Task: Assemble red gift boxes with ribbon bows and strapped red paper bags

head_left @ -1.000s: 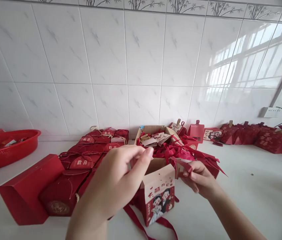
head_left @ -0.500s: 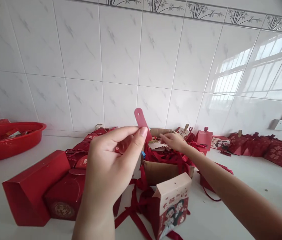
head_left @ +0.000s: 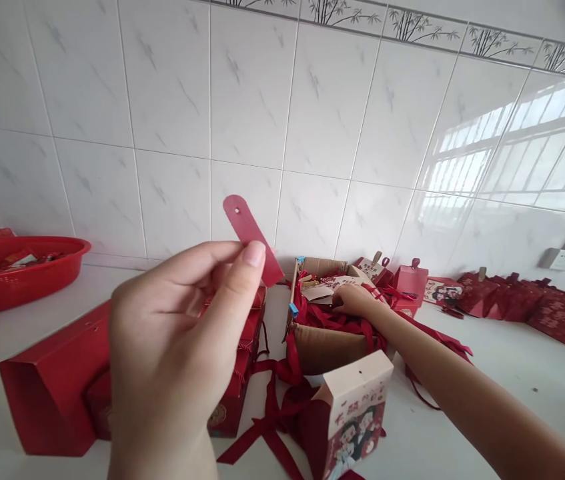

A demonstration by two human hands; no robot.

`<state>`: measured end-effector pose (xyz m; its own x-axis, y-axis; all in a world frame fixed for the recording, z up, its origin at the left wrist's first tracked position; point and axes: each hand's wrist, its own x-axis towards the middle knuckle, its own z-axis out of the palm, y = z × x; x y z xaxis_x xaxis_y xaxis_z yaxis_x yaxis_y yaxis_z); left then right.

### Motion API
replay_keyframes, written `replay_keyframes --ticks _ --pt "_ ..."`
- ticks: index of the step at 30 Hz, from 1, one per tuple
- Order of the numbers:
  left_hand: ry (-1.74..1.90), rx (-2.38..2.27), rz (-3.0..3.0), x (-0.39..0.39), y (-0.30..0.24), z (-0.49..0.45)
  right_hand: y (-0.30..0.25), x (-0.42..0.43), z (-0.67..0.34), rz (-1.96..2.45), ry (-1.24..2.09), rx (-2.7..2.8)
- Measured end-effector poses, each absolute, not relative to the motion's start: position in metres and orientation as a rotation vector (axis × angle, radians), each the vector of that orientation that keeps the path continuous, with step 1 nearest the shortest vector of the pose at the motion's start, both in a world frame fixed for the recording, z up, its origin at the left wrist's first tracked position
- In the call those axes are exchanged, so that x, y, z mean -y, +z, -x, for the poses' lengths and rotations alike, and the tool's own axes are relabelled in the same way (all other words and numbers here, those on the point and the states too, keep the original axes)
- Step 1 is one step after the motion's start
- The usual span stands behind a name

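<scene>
My left hand (head_left: pixel 177 333) is raised in front of me. Thumb and index finger pinch a narrow red paper tag (head_left: pixel 242 220), which has a rounded top and a small hole. Farther right, my right hand (head_left: pixel 359 301) reaches into an open cardboard box (head_left: pixel 329 347). Its fingers are bent down among red ribbons (head_left: pixel 319 319) and pale printed cards (head_left: pixel 319 292); what they grip, if anything, is hidden. In front of that box, a red-and-cream gift box (head_left: pixel 359 420) with a printed couple stands upright on the counter.
Behind my left hand stand red gift boxes (head_left: pixel 57 387). A red basin (head_left: pixel 22 280) holding small packets sits at the far left. More red boxes (head_left: pixel 507 300) line the wall at right, below a socket (head_left: pixel 562 259). Loose ribbon (head_left: pixel 272 427) trails over the counter.
My left hand has moved left and nearer with the tag, uncovering more of the cardboard box. My right hand has lowered deeper among the ribbons and cards.
</scene>
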<state>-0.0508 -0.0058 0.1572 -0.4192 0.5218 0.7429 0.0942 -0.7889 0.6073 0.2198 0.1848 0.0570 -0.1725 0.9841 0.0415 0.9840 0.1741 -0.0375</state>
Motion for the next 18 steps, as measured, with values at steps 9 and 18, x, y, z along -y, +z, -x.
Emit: replay_keyframes --ticks 9,18 --pt "2.213 -0.937 -1.634 0.001 0.157 0.054 0.078 -0.138 -0.218 1.575 0.056 1.820" --pt "1.753 -1.140 -1.941 -0.050 0.141 0.013 0.115 -0.021 -0.192 0.809 0.481 1.465"
